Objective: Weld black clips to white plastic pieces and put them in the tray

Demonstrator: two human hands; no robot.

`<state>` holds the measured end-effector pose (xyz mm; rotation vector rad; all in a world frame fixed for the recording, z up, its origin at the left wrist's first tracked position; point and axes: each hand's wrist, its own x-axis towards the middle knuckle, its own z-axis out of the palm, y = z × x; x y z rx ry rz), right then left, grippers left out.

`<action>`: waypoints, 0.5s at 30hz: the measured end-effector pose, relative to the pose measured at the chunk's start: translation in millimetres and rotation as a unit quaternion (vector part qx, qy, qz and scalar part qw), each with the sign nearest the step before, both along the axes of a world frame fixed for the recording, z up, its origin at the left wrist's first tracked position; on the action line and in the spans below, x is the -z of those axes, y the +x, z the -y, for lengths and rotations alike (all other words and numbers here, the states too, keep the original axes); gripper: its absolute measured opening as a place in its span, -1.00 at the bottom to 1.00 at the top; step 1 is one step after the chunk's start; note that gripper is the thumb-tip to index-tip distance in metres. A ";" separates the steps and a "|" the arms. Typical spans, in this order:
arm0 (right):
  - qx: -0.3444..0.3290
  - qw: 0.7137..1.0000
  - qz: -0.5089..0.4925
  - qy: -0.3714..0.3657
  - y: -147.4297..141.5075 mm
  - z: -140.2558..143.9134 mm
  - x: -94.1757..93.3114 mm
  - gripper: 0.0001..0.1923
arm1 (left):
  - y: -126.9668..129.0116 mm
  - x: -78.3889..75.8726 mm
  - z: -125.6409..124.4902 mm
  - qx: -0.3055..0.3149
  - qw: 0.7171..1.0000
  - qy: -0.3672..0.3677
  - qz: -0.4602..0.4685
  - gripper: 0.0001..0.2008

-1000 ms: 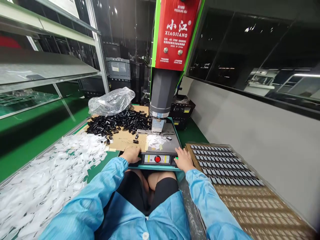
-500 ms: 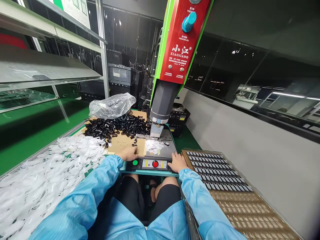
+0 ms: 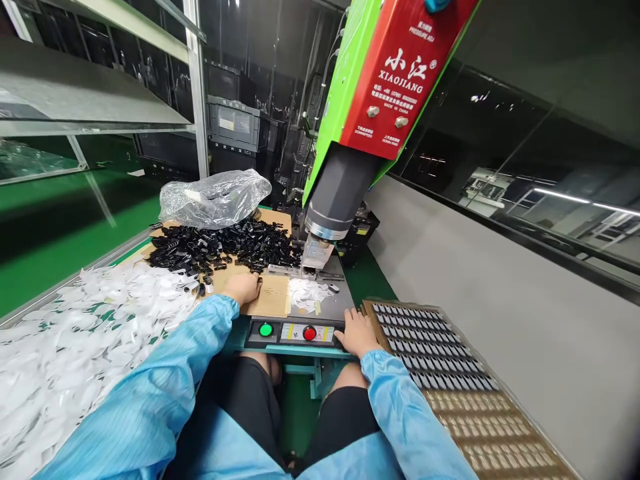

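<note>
The left hand (image 3: 243, 288) lies on the cardboard sheet (image 3: 267, 297), fingers curled down at the near edge of the heap of small black plastic parts (image 3: 225, 247). Whether its grip has closed on a piece cannot be told, since the fingertips are turned away from the camera. The right hand (image 3: 356, 331) rests flat and released on the right end of the machine's control panel (image 3: 295, 331), just beside the red button (image 3: 309, 333) and touching nothing else; the green button (image 3: 265, 329) sits uncovered at the other end.

The black parts are probably very light, stiff moulded pieces, hard and a little glossy, so likely to skate on cardboard and to tangle with their neighbours. A pinch between thumb and forefinger across the narrow body of a loose piece at the heap's edge looks the surest hold (digging into the middle would likely drag several along). They look short and dark, all alike, piled loosely across the far part of the cardboard, with a few strays lying nearer the hand.

A crumpled clear plastic bag (image 3: 215, 198) sits behind the heap. White flimsy strips (image 3: 75, 340) cover the table to the left. The press head (image 3: 340, 193) hangs over the fixture (image 3: 316, 255), and a tray of finished rows (image 3: 430, 347) lies to the right.
</note>
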<state>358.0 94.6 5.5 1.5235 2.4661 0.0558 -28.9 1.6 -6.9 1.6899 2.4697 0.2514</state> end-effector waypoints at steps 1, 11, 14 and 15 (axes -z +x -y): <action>-0.002 1.000 -0.005 -0.002 1.5 -0.9 -1.1 -0.12 | -3.5 -2.5 0.6 -0.005 1.000 0.002 -0.002 -0.58; -0.036 0.968 -0.237 0.071 -61.6 -53.9 -26.5 -0.58 | 46.2 -10.2 -72.5 0.064 0.978 0.168 0.109 -0.55; -0.041 0.948 -0.312 0.049 -105.4 -82.7 -19.6 -0.52 | 65.0 -4.0 -110.7 0.101 0.947 0.228 0.204 -0.55; -0.029 0.946 -0.321 0.040 -116.7 -91.9 -15.7 -0.52 | 68.5 -1.8 -120.7 0.115 0.939 0.236 0.221 -0.57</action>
